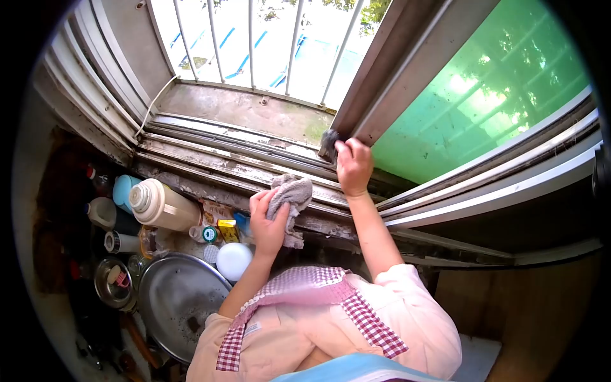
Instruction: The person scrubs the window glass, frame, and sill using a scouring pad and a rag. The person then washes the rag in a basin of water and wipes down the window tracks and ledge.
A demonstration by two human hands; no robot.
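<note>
The left hand point(267, 219) clutches a crumpled grey rag point(289, 197), fingers wrapped round its lower folds, and holds it against the grimy window track point(216, 167). The rag bunches up above the thumb and drapes down over the near rail of that track.

The right hand point(353, 167) is further along the same track, toward the green-tinted sliding pane point(484, 95). Its fingers are curled and pressed down on a small dark scouring pad point(328, 141), which sits on the track right at the foot of the pane's metal frame point(407, 57). The pad shows only partly past the fingertips.

Beyond the track lies a stained concrete ledge point(235, 108), and beyond that stand white window bars point(251, 44).

On the near side of the track, below the left hand, a cluttered surface carries a cream thermos flask point(162, 205) lying tilted, a round white lid point(233, 260), a small yellow box point(227, 230) and a large steel basin point(178, 299). A pale blue container point(124, 189) is just beside the flask's cap.

The person wears a pale pink top with a red-checked apron strap point(369, 321) running across it.
</note>
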